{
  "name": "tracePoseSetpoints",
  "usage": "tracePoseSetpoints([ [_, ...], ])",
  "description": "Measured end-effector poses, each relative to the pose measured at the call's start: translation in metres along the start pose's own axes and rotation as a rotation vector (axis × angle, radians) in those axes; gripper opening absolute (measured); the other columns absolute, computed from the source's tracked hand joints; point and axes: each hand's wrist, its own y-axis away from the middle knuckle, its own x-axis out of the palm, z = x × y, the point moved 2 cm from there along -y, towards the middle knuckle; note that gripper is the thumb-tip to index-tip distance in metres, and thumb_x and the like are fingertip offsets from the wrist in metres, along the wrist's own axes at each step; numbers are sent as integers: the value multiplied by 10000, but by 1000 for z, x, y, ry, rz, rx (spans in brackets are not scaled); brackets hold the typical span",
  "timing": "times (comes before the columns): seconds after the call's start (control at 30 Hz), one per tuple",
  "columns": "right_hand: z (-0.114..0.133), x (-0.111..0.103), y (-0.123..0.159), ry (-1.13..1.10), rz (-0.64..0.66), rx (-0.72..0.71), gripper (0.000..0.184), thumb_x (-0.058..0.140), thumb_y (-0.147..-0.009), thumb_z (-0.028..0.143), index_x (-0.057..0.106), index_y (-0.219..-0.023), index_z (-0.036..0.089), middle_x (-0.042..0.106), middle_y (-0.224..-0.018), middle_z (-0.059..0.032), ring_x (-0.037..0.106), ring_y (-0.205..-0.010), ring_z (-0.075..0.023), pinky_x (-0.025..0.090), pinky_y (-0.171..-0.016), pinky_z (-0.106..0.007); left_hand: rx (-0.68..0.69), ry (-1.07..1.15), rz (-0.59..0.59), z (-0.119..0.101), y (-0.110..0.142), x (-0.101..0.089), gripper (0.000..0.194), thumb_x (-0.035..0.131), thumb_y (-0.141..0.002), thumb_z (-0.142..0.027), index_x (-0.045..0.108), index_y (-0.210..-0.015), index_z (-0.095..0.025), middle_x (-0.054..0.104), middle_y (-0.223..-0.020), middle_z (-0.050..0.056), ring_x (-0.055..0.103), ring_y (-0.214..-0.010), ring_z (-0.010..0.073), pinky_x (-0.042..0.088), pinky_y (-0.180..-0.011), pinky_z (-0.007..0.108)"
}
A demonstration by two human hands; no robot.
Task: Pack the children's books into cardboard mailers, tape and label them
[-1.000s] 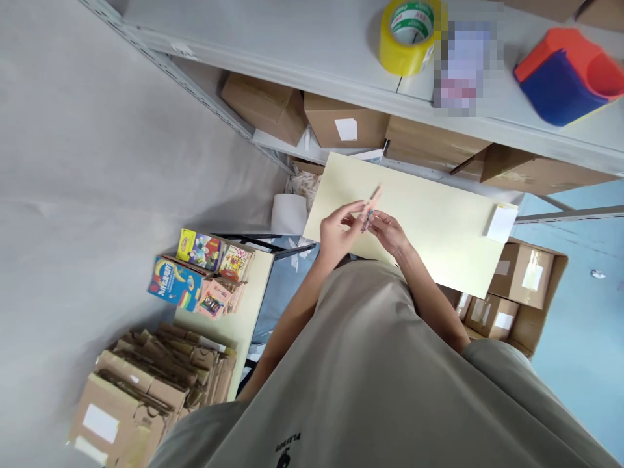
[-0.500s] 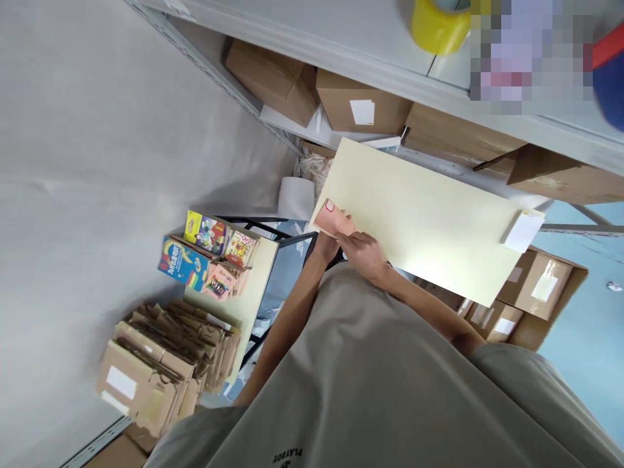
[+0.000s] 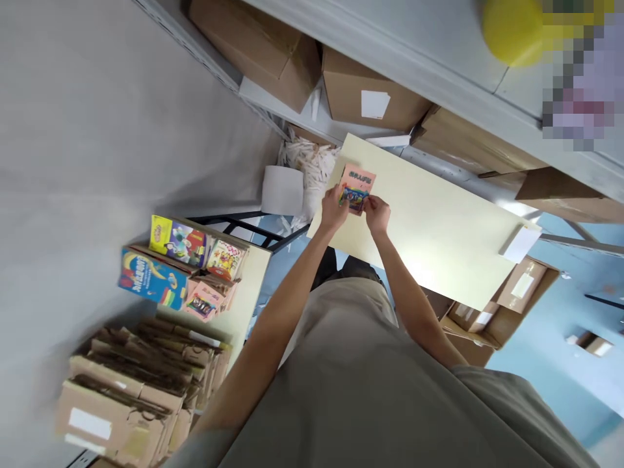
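Note:
A flat pink printed packet (image 3: 357,182) with a colourful picture on its lower half is up in front of me, over the left part of a cream tabletop (image 3: 429,214). My left hand (image 3: 335,209) is closed on its left edge, the thumb on the front. At the lower right corner, the fingers of my right hand (image 3: 377,213) pinch the edge. Similar pink packets (image 3: 205,300) sit in a bunch on the side table at left, beside a blue printed box (image 3: 153,276) and a yellow and purple box (image 3: 178,240).
Flattened cardboard boxes (image 3: 131,390) stand in a row at lower left. A white box (image 3: 521,244) sits at the tabletop's right end. Behind are shelved cartons (image 3: 375,91), a white roll (image 3: 283,190) and shredded paper (image 3: 316,169). An open carton (image 3: 524,302) is at right.
The pink packet has turned from its plain back with a red-framed label to its printed front. Both hands have moved away from my body, and the right hand has shifted to the packet's right side.

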Motion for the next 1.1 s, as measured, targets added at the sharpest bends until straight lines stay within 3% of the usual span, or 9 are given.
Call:
tracePoseSetpoints([
  [0.17, 12, 14, -44, 147, -144, 74, 314, 658, -1080, 311, 833, -1286, 150, 890, -1235, -166, 862, -1088, -280, 680, -996, -397, -8, -120, 245, -17, -58, 4, 645, 606, -971, -73, 709, -1597, -184, 746, -1646, 180, 700, -1533, 360, 523, -1347, 510],
  [0.3, 20, 30, -41, 418, -191, 100, 541, 728, -1004, 215, 729, -1545, 214, 822, -1422, -169, 826, -1127, -274, 669, -1079, -449, -1, -279, 402, -4, -46, -11, 767, 575, -997, -81, 588, -1761, -147, 560, -1853, 195, 585, -1659, 408, 512, -1374, 565],
  [0.4, 22, 44, -30, 547, -223, 67, 525, 681, -1045, 239, 724, -1568, 234, 771, -1409, -170, 802, -1173, -280, 665, -1097, -456, 67, -315, 452, 6, -27, -19, 877, 563, -1000, -112, 442, -1868, -157, 360, -1973, 158, 452, -1751, 444, 494, -1384, 655],
  [0.53, 29, 48, -26, 653, -301, 77, 520, 626, -1035, 210, 729, -1545, 195, 713, -1351, -172, 780, -1151, -281, 659, -1102, -477, 104, -218, 474, 9, -16, -21, 885, 549, -996, -98, 430, -1871, -150, 379, -1966, 154, 454, -1758, 409, 465, -1413, 629],
  [0.67, 56, 60, -27, 849, -358, -3, 490, 656, -993, 193, 751, -1472, 218, 660, -1444, -201, 673, -1423, -374, 578, -1233, -603, 66, -84, 410, 27, -15, -43, 667, 524, -1050, -96, 650, -1705, -121, 532, -1879, 172, 549, -1689, 362, 428, -1443, 526],
  [0.77, 83, 95, -26, 911, -215, -130, 438, 604, -1075, 241, 734, -1492, 231, 619, -1538, -231, 602, -1544, -410, 528, -1283, -657, -109, -25, 287, 68, -13, -78, 519, 498, -1091, -112, 794, -1516, -143, 734, -1675, 175, 671, -1543, 353, 440, -1421, 501],
  [0.9, 107, 166, -41, 922, 26, -309, 380, 563, -1145, 334, 751, -1467, 264, 642, -1571, -210, 570, -1591, -417, 479, -1334, -707, -470, 0, 179, 134, -8, -120, 438, 548, -1077, -105, 832, -1411, -113, 812, -1529, 212, 713, -1509, 362, 452, -1382, 461],
  [1.0, 100, 218, -77, 969, 217, -300, 374, 608, -1146, 406, 749, -1456, 251, 691, -1549, -204, 622, -1545, -405, 490, -1343, -681, -683, 57, 157, 170, -8, -135, 378, 596, -1067, -112, 840, -1356, -122, 808, -1539, 218, 711, -1540, 355, 458, -1362, 419],
  [1.1, 69, 259, -123, 1015, 405, -170, 382, 670, -1107, 395, 749, -1428, 204, 764, -1463, -209, 715, -1437, -375, 525, -1331, -598, -814, 132, 109, 196, -11, -138, 345, 589, -1061, -109, 837, -1299, -137, 819, -1524, 201, 712, -1538, 344, 471, -1351, 430],
])
